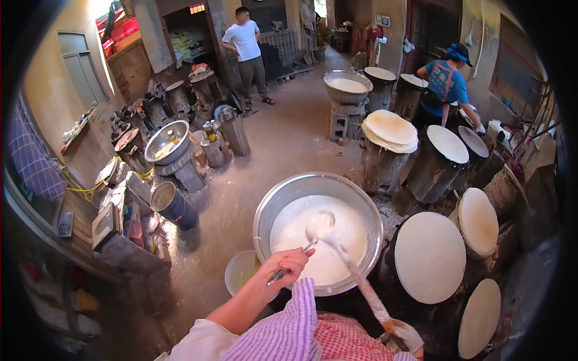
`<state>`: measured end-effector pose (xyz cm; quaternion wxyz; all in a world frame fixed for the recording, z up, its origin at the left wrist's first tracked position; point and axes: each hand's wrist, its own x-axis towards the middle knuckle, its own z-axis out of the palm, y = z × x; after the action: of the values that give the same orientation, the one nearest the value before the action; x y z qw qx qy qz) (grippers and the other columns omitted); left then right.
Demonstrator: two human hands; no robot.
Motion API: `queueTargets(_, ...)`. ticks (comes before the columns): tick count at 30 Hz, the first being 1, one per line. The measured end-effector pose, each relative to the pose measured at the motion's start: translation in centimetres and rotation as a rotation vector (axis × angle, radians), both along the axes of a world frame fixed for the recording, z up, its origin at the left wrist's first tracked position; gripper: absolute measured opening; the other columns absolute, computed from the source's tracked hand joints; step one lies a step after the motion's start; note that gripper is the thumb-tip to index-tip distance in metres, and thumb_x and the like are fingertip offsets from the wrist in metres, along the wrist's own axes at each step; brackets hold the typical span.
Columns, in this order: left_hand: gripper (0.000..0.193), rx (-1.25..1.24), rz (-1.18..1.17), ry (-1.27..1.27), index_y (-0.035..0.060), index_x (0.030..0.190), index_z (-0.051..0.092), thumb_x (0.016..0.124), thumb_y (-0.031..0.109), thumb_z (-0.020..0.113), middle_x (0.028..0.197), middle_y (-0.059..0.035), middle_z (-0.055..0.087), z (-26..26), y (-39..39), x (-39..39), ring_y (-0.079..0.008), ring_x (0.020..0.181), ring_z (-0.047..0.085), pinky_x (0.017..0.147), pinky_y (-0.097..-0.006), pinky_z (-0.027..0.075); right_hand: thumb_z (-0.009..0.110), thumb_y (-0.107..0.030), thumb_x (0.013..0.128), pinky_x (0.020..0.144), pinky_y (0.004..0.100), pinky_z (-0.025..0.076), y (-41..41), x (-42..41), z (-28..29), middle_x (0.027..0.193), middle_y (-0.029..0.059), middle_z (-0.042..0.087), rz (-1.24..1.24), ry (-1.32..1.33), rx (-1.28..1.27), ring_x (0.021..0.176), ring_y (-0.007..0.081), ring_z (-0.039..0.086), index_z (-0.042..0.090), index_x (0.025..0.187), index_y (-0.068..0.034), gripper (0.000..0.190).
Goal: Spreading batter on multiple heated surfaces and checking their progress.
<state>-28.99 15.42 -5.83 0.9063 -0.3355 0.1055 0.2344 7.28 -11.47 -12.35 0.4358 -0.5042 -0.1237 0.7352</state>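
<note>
My left hand (289, 266) is closed around the handle of a metal ladle (319, 224). The ladle's bowl is in the white batter (293, 225) of a wide metal basin (266, 212) before me. My right hand (404, 336), in a pale glove, grips the lower end of a long batter-coated wooden tool (368, 293). That tool slants over the basin's rim, its far end meeting the batter near the ladle; the end's shape is blurred. Right of the basin, a round pale sheet of batter (430, 257) covers a dark griddle. Another pale round (479, 318) lies nearer my right side.
A browned flatbread (478, 221) and a flatbread stack (390, 128) stand to the right. A co-worker (445, 88) bends over griddles there; another person (246, 45) stands at the back. Leftward are a dark bucket (174, 203), a metal bowl (168, 142) and a plastic tub (239, 270).
</note>
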Motion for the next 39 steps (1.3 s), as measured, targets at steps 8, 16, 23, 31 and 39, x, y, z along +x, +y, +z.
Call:
queueTargets(8,0.026,0.840,-0.106,0.672,-0.0024,0.122,0.047,0.103,0.015,0.042,0.062,0.0050,0.032,-0.2,0.8,0.9,-0.0029,0.045,0.027,0.035,-0.0186,0.021,0.055,-0.006,0.090,0.035,0.0194,0.036,7.7,-5.2,9.9,0.079,0.0089,0.061,-0.445,-0.705,0.299,0.041,0.0074,0.048,0.034,0.146,0.001,0.060)
queueTargets(16,0.020,0.529,-0.366,0.783,-0.0033,0.115,0.047,0.100,0.011,0.045,0.059,0.0059,0.032,-8.2,0.6,-1.1,-0.0036,0.044,0.030,0.036,-0.0192,0.024,0.060,-0.006,0.086,0.035,0.0206,0.038,3.5,-7.5,6.3,0.079,0.0076,0.063,-0.343,-0.653,-0.020,0.040,0.0081,0.048,0.037,0.147,-0.006,0.065)
queueTargets(23,0.022,0.644,-0.307,0.797,-0.0024,0.118,0.047,0.100,0.011,0.044,0.060,0.0056,0.030,-2.6,-5.2,5.3,-0.0039,0.044,0.027,0.037,-0.0197,0.024,0.058,-0.011,0.089,0.037,0.0193,0.036,-4.9,-5.4,6.2,0.083,0.0054,0.064,-0.484,-0.689,-0.021,0.042,0.0066,0.047,0.045,0.140,-0.007,0.052)
queueTargets(31,0.032,1.434,-0.373,0.739,0.0089,0.130,0.046,0.101,0.023,0.047,0.063,0.0061,0.029,6.0,-21.0,23.2,-0.0031,0.046,0.027,0.038,-0.0177,0.022,0.054,-0.015,0.096,0.035,0.0194,0.033,-22.8,1.8,3.7,0.084,0.0067,0.065,-0.702,-0.623,0.009,0.040,0.0049,0.043,0.040,0.145,-0.009,0.052)
queueTargets(39,0.041,0.636,-1.086,0.026,-0.0092,0.136,0.034,0.105,0.017,0.034,0.069,0.0013,0.032,6.6,-35.4,43.3,-0.0057,0.049,0.032,0.035,-0.0192,0.032,0.055,-0.023,0.098,0.038,0.0188,0.034,-43.7,9.2,1.5,0.080,0.0020,0.064,-1.267,-0.481,0.018,0.044,0.0034,0.046,0.044,0.144,-0.012,0.049)
